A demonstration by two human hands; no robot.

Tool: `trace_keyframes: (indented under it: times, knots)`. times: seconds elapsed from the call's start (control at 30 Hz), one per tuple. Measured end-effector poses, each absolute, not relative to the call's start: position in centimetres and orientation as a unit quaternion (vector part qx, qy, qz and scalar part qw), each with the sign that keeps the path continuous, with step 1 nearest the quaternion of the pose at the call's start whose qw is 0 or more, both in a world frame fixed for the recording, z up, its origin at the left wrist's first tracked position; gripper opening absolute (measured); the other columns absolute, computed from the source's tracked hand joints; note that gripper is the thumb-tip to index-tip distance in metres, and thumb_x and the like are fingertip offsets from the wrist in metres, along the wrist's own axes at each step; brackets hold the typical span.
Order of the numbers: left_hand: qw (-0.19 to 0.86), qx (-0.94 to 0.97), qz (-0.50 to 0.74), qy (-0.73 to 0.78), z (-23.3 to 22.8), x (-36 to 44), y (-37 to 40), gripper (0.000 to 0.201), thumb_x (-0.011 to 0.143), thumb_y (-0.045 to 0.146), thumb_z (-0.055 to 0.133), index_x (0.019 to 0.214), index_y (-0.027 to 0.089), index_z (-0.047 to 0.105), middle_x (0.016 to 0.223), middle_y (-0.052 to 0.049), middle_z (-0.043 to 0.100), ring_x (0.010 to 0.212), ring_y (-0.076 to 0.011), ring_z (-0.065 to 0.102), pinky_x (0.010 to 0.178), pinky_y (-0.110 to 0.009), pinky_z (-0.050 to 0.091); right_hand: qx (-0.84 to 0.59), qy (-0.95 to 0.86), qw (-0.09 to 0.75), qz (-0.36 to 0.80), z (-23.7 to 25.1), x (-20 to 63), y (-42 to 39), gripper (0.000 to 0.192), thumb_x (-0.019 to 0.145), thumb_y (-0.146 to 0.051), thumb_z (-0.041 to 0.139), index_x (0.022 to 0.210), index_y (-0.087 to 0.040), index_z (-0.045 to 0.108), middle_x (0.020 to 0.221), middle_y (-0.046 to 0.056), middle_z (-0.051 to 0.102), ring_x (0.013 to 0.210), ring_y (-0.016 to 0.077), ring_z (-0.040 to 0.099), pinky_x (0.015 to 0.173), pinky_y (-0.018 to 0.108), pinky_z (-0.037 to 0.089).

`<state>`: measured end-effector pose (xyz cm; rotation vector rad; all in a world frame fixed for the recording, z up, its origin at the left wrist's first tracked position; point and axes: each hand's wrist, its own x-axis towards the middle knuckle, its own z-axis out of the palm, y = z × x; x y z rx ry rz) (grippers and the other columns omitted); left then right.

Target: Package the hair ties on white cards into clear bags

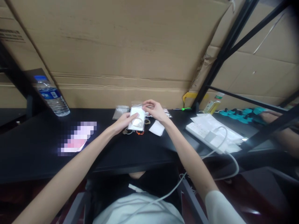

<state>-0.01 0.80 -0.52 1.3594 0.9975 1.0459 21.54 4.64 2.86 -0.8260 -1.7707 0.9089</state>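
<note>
Over at the left of the frame, a water bottle (52, 96) stands by the cardboard wall (121, 46), and a bright, blurred-out rectangle (78, 138) lies in front of it; both sit off to the side, perhaps to leave the middle free for handwork. Next comes a clear bag (121, 112), flat on the black table (112, 152).

At the centre, the left hand (122, 122) is closed on the left edge of a white card (139, 114), thumb laid over its front, probably to keep it steady and facing the wearer. A pale loop (137, 123) shows on the card's lower half, and clear film (136, 104) rises above its top. So the card sits just right of the left hand and just left of the right hand (150, 109), whose curled fingers meet its upper right corner; I can't tell whether they pinch it.

An orange cord (140, 133) lies just below the card, white paper (157, 128) near the right wrist. Farther right rests a power strip (201, 133).
</note>
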Motion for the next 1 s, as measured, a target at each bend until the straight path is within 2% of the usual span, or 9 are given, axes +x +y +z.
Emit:
trace_keyframes:
  times: [0.1, 0.2, 0.37, 0.43, 0.53, 0.67, 0.77, 0.87, 1.0]
  knots:
    - [0.471, 0.591, 0.488, 0.437, -0.4, -0.2, 1.1, 0.049, 0.085, 0.059, 0.078, 0.106, 0.015, 0.077, 0.101, -0.013, 0.079, 0.078, -0.0199, 0.072, 0.066, -0.029, 0.056, -0.314, -0.735, 0.466, 0.378, 2.7, 21.2, 4.3, 0.023, 0.086, -0.036, 0.075, 0.102, -0.021, 0.068, 0.108, 0.006, 0.071, 0.083, 0.0152, 0.065, 0.058, 0.022, 0.052]
    - [0.42, 0.587, 0.556, 0.412, -0.4, -0.4, 1.6, 0.039, 0.084, 0.048, 0.079, 0.11, 0.02, 0.074, 0.107, -0.008, 0.078, 0.086, -0.0201, 0.072, 0.07, -0.029, 0.056, -0.299, -0.746, 0.453, 0.386, 2.4, 20.8, 4.0, 0.019, 0.089, -0.036, 0.071, 0.102, -0.022, 0.07, 0.112, 0.005, 0.071, 0.077, 0.0132, 0.062, 0.055, 0.022, 0.049]
    - [0.408, 0.573, 0.591, 0.396, 0.2, -0.5, 1.4, 0.029, 0.081, 0.034, 0.076, 0.107, 0.024, 0.071, 0.098, -0.003, 0.074, 0.076, -0.0157, 0.066, 0.062, -0.025, 0.051, -0.289, -0.751, 0.481, 0.348, 2.0, 20.2, 3.9, 0.02, 0.094, -0.037, 0.068, 0.102, -0.022, 0.077, 0.114, 0.005, 0.076, 0.085, 0.0161, 0.066, 0.064, 0.025, 0.053]
    - [0.413, 0.57, 0.594, 0.389, 0.6, -0.3, 1.1, 0.024, 0.08, 0.033, 0.073, 0.102, 0.024, 0.071, 0.1, -0.003, 0.073, 0.074, -0.0149, 0.064, 0.061, -0.025, 0.05, -0.292, -0.752, 0.479, 0.346, 2.0, 20.2, 3.7, 0.023, 0.096, -0.039, 0.064, 0.106, -0.023, 0.077, 0.119, 0.006, 0.076, 0.092, 0.0178, 0.069, 0.068, 0.026, 0.056]
    - [0.432, 0.557, 0.595, 0.387, 1.1, -0.1, 0.8, 0.015, 0.078, 0.034, 0.07, 0.086, 0.02, 0.069, 0.095, -0.003, 0.071, 0.074, -0.0155, 0.063, 0.061, -0.026, 0.049, -0.3, -0.763, 0.456, 0.348, 2.1, 20.5, 3.5, 0.027, 0.1, -0.04, 0.059, 0.113, -0.024, 0.076, 0.122, 0.005, 0.076, 0.086, 0.0169, 0.071, 0.066, 0.027, 0.057]
    - [0.447, 0.539, 0.604, 0.38, 0.8, -0.4, 1.3, 0.027, 0.083, 0.044, 0.063, 0.087, 0.019, 0.073, 0.097, -0.006, 0.074, 0.084, -0.0208, 0.067, 0.07, -0.03, 0.053, -0.321, -0.769, 0.433, 0.345, 2.1, 20.6, 3.2, 0.031, 0.103, -0.037, 0.051, 0.116, -0.025, 0.076, 0.115, 0.005, 0.076, 0.079, 0.0155, 0.071, 0.062, 0.026, 0.056]
    - [0.4, 0.56, 0.6, 0.408, 0.2, -0.6, 1.7, 0.025, 0.076, 0.038, 0.077, 0.091, 0.019, 0.076, 0.104, -0.007, 0.077, 0.093, -0.0225, 0.069, 0.079, -0.032, 0.055, -0.316, -0.772, 0.435, 0.338, 1.9, 20.5, 3.3, 0.036, 0.106, -0.04, 0.045, 0.109, -0.023, 0.077, 0.118, 0.006, 0.075, 0.086, 0.0162, 0.07, 0.066, 0.027, 0.058]
    - [0.391, 0.587, 0.583, 0.404, -0.2, -0.7, 1.7, 0.027, 0.074, 0.035, 0.082, 0.096, 0.019, 0.078, 0.11, -0.008, 0.078, 0.1, -0.0241, 0.071, 0.089, -0.035, 0.055, -0.311, -0.777, 0.446, 0.317, 1.6, 20.3, 3.3, 0.034, 0.102, -0.048, 0.054, 0.105, -0.021, 0.075, 0.112, 0.006, 0.075, 0.086, 0.0167, 0.068, 0.066, 0.026, 0.056]
    - [0.367, 0.619, 0.558, 0.413, -0.4, -0.7, 1.5, 0.027, 0.077, 0.04, 0.082, 0.095, 0.019, 0.08, 0.106, -0.01, 0.08, 0.098, -0.0253, 0.073, 0.092, -0.04, 0.056, -0.313, -0.799, 0.421, 0.293, 1.1, 20.1, 3.0, 0.025, 0.097, -0.043, 0.064, 0.106, -0.021, 0.072, 0.111, 0.005, 0.074, 0.081, 0.0153, 0.065, 0.066, 0.025, 0.054]
